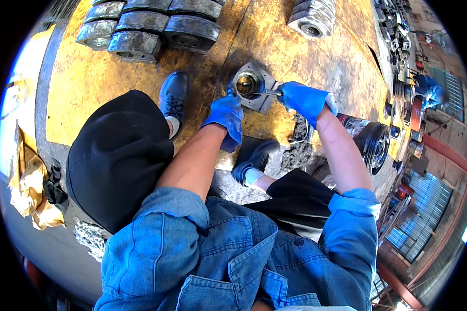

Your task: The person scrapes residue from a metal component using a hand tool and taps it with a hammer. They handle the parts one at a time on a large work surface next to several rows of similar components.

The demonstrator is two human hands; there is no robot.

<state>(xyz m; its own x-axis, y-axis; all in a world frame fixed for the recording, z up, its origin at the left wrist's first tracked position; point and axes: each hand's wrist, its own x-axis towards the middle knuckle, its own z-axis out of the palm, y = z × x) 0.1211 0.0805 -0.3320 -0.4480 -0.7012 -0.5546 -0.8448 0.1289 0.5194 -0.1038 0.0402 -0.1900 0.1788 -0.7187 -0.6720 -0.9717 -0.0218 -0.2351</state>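
Note:
A grey metal housing with a flat flange and a round bore (258,97) sits on the yellow, stained floor sheet in front of me. Inside the bore there is a dark, brownish sheen. My left hand (225,116), in a blue glove, is closed at the left rim of the housing, its fingertips partly hidden. My right hand (302,100), gloved the same way, grips a thin metal-shafted tool (267,93). The shaft runs leftward to the bore's right edge; its tip is too small to make out.
Rows of dark curved metal blocks (140,31) stand at the far left. A ribbed metal stack (313,18) lies far right. Beside my right forearm is a black-rimmed bucket (369,142). Crumpled brown paper (31,186) lies at left. Another person (428,90) is at the far right.

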